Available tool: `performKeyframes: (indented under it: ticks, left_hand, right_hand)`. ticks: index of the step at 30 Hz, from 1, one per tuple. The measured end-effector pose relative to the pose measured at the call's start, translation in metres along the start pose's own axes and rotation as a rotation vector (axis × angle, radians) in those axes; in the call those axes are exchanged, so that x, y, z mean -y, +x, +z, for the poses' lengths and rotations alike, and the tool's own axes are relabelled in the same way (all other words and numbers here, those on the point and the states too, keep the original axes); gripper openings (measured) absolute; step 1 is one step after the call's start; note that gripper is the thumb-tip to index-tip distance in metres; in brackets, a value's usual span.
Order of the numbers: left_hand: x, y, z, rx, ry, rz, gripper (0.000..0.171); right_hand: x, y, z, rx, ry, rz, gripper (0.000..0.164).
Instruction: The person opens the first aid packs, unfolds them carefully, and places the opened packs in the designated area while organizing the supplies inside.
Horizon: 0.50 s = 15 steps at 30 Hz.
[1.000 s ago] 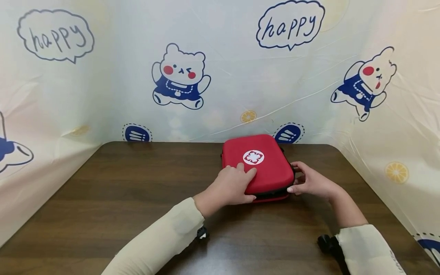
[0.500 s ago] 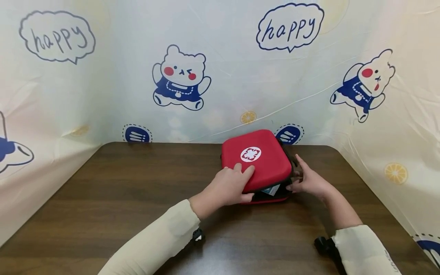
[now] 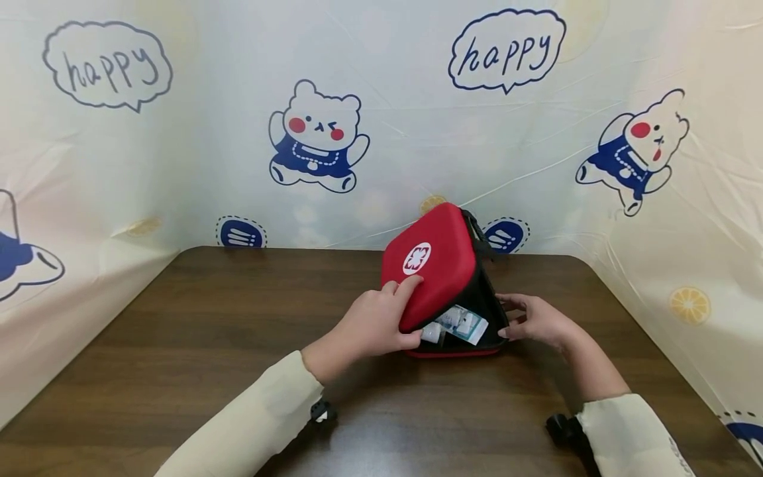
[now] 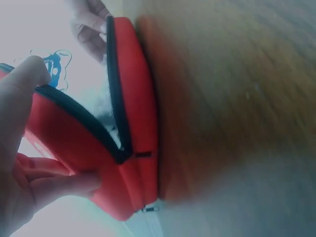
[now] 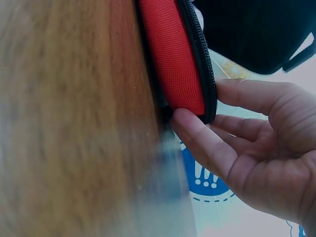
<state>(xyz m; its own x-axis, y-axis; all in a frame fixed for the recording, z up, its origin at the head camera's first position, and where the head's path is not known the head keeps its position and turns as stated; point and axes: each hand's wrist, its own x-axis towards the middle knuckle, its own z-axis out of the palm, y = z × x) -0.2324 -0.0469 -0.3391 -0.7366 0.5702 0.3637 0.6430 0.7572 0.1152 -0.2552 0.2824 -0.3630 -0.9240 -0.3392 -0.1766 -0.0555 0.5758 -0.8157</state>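
Observation:
A red first-aid kit [image 3: 438,265] with a white cross emblem stands partly unzipped on the table, its lid tilted up on the right side. My left hand [image 3: 378,317] grips the lid's front left corner, thumb at the zipper edge and fingers on the red top. At the right front corner of the base, my right hand [image 3: 536,321] pinches the rim; in the right wrist view its fingertips [image 5: 185,118] lie on the red wall beside the black zipper. Through the gap show a blue-and-white packet [image 3: 465,324] and a small white item [image 3: 432,332].
The brown wooden table [image 3: 238,331] extends to the left and in front of the kit. Right behind it hangs a pale curtain [image 3: 417,119] printed with cartoon bears. A black wrist camera [image 3: 563,429] sits below the right sleeve.
The kit's lid has risen from nearly closed to a wide tilt, uncovering the contents. My left hand has moved a little left with the lid; my right hand stays at the base's right side.

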Motion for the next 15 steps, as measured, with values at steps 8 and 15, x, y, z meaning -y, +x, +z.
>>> performKeyframes:
  ticks: [8,15]
  left_hand:
    - [0.012,-0.009,-0.008,0.008,-0.187,-0.093,0.114]
    - [0.014,-0.014,-0.017,-0.109,-0.277,-0.091,0.120]
  right_hand:
    - [0.002,-0.001,0.001,-0.019,-0.063,0.056,0.080]
    - [0.005,-0.001,0.002,-0.015,-0.083,0.046,0.080]
